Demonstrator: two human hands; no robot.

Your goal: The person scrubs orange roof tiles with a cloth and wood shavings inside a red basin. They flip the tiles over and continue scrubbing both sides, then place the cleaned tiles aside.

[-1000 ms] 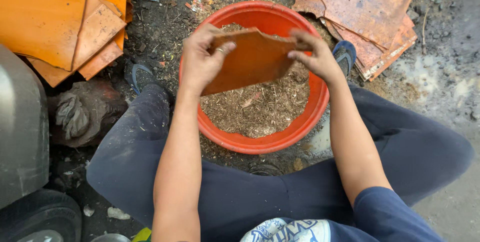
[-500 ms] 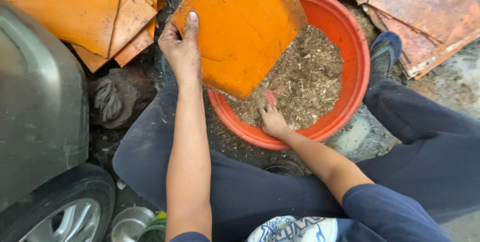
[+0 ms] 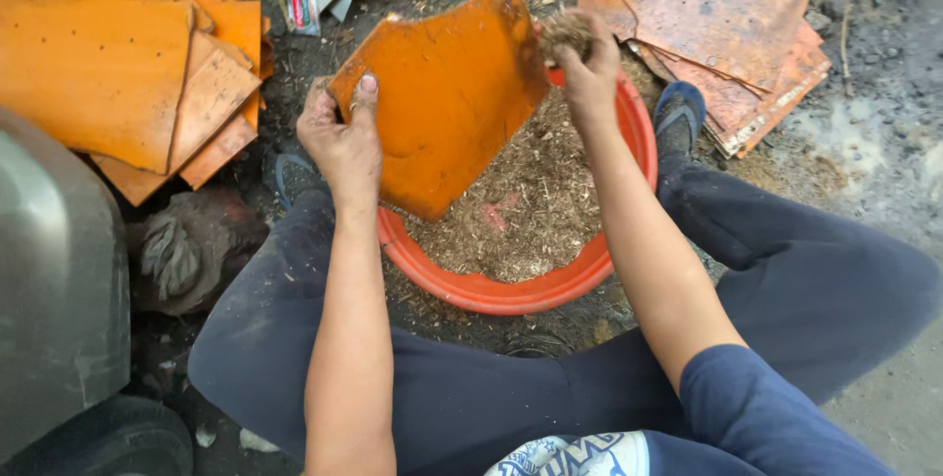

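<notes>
The left hand point(image 3: 344, 137) grips the left edge of an orange sheet point(image 3: 447, 103), thumb pressed on its face, holding it tilted over a red basin point(image 3: 511, 289). The right hand point(image 3: 589, 68) is closed around a clump of brown fibrous material point(image 3: 565, 32), held against the sheet's upper right corner. The basin sits on the ground between the person's dark-trousered legs and holds a bed of the same shredded brown material point(image 3: 535, 206). A stack of orange sheets point(image 3: 108, 73) lies to the left, a rustier stack point(image 3: 732, 29) to the upper right. A grey vehicle body point(image 3: 54, 280) fills the left edge.
</notes>
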